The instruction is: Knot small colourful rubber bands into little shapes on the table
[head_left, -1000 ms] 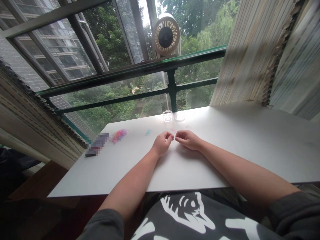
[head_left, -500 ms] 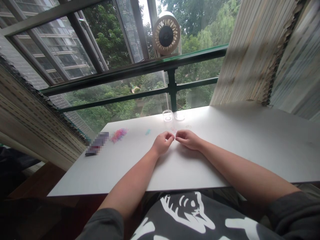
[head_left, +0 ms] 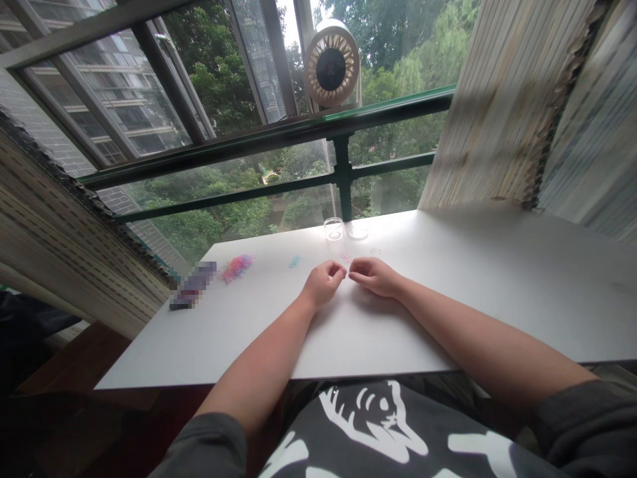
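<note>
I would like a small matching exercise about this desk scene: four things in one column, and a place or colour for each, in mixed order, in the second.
Column 1
1. pile
2. cup
3. fan
4. left hand

Column 2
A. above the railing
B. close to the right hand
C. mixed pink, red and purple
D. clear, near the far edge of the table

Right pairs: 1-C, 2-D, 3-A, 4-B

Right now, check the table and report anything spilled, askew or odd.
One oddity: the dark object at the left end of the table shows as coarse pixels, hiding its details. The colorful pile beside it lies loose but gathered; nothing looks spilled.
</note>
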The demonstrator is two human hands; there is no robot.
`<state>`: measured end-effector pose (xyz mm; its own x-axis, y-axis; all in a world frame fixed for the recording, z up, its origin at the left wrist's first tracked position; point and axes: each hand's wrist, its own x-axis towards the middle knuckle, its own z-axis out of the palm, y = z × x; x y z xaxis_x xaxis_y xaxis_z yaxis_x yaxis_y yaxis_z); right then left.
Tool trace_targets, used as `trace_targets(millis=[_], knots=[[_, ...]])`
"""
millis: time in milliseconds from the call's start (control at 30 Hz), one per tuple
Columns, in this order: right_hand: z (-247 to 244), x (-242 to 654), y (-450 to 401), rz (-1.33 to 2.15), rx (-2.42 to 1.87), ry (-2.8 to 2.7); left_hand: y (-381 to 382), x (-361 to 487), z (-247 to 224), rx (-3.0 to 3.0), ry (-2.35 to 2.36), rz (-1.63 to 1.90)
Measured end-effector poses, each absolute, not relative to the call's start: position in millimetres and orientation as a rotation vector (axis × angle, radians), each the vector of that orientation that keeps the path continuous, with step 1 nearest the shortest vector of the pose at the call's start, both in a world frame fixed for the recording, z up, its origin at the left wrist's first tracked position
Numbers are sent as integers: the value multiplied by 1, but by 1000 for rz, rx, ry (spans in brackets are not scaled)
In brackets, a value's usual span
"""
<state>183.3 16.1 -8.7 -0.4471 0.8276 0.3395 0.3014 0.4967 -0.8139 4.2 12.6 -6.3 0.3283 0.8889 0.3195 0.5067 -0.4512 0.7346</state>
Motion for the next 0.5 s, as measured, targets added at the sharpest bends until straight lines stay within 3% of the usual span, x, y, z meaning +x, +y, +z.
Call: trace_targets(millis=[500], knots=[[-11,183,17,912,-889,-1954,12,5,-7,2097,1176,950]])
